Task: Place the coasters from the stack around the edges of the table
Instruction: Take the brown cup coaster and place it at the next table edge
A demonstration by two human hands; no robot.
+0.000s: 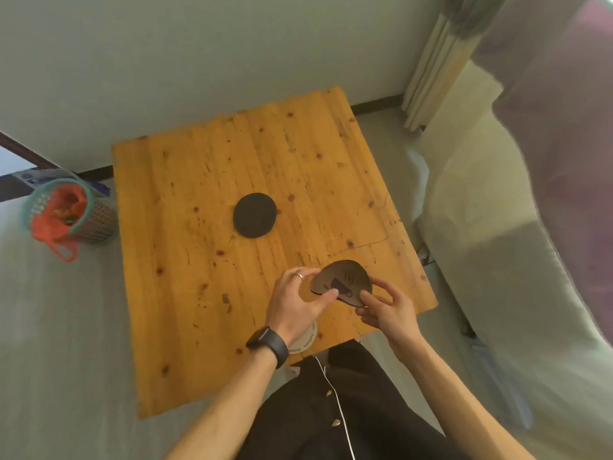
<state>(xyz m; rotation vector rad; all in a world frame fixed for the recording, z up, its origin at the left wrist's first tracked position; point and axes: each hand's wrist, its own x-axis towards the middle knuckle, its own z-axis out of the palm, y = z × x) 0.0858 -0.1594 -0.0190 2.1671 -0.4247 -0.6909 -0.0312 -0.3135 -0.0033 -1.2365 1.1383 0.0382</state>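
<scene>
Black garment (331,419) with white piping fills the bottom edge. Both forearms reach up to 12 o'clock over the wooden table (205,293). Left hand (295,302), ring and black wristwatch (268,346) on it, and right hand (386,305) pinch one round brown coaster (345,277) by opposite rims, above the table's 5 o'clock corner; printed face tilted toward camera, round so no clear long axis. Print blurred, looks like a cup. Black coaster stack (254,215) lies flat at table centre; count unclear. White lettered coaster (306,340) mostly hidden under the left wrist. Mesh basket (73,214) sits at 9 o'clock.
</scene>
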